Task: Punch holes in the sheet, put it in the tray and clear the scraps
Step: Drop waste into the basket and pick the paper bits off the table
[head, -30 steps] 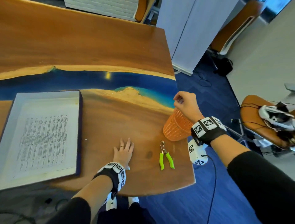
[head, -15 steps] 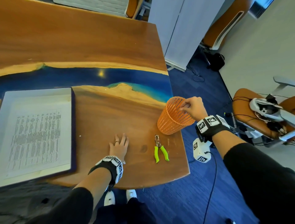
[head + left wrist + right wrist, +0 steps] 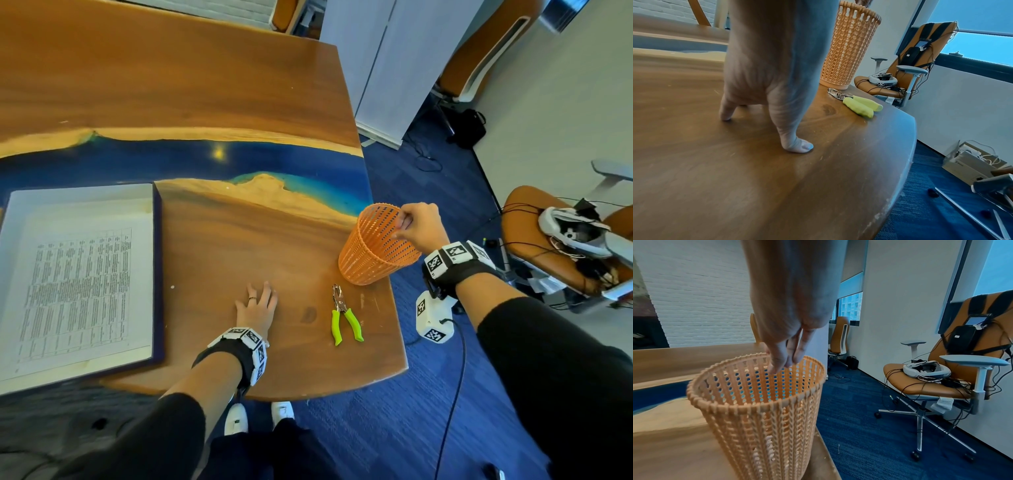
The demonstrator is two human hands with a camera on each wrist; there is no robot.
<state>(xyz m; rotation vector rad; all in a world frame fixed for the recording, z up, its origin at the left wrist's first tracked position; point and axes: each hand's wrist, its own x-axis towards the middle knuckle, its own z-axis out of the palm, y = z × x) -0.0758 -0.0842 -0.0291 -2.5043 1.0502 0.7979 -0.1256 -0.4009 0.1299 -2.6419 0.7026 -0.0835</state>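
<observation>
Table [image 3: 212, 85]: wood with a blue band across it; it carries every item below.

Tray [image 3: 158, 274]: at the near left, flat on the table. The sheet [image 3: 82, 284], printed, lies inside it.

Basket [image 3: 375, 246]: orange, perforated, at the right edge of the table, leaning left in the head view.

Hole punch [image 3: 343, 317]: green handles, lying flat just near of the basket, apart from both hands.

Scrap [image 3: 172, 287]: we see one small white dot on the wood, between the tray and our left hand.

Left hand [image 3: 257, 306]: we rest it palm down on the table, fingers straight and together, the grip holding nothing.

Right hand [image 3: 419, 228]: over the basket's right rim, fingertips [image 3: 781, 363] pointing down into the mouth, bunched together. We cannot tell whether this grip pinches anything.
</observation>
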